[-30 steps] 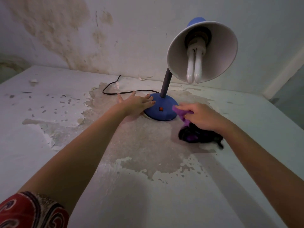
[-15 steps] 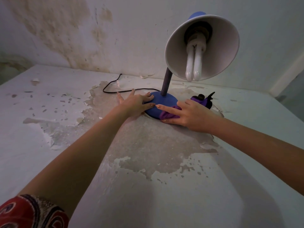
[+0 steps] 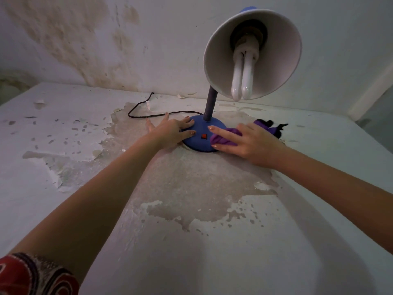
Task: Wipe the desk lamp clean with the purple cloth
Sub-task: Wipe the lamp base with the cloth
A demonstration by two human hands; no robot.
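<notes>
A blue desk lamp stands near the back wall, with a round blue base [image 3: 202,126] carrying a red switch, a dark neck [image 3: 210,105] and a white-lined shade [image 3: 274,56] holding a twin-tube bulb. My left hand [image 3: 172,130] lies flat with spread fingers on the base's left edge. My right hand [image 3: 248,141] presses the purple cloth [image 3: 225,138] onto the right side of the base. The cloth's dark-trimmed end [image 3: 270,126] trails behind the hand.
The lamp's black cord [image 3: 148,114] loops left of the base toward the wall. The white tabletop [image 3: 63,199] has flaking paint and a bare grey patch around the lamp. A stained wall runs close behind. The table's right edge drops off at far right.
My right hand carried the cloth from the table in front of the lamp up onto the base, then slid it to the base's right side, uncovering the red switch. My left hand stayed put.
</notes>
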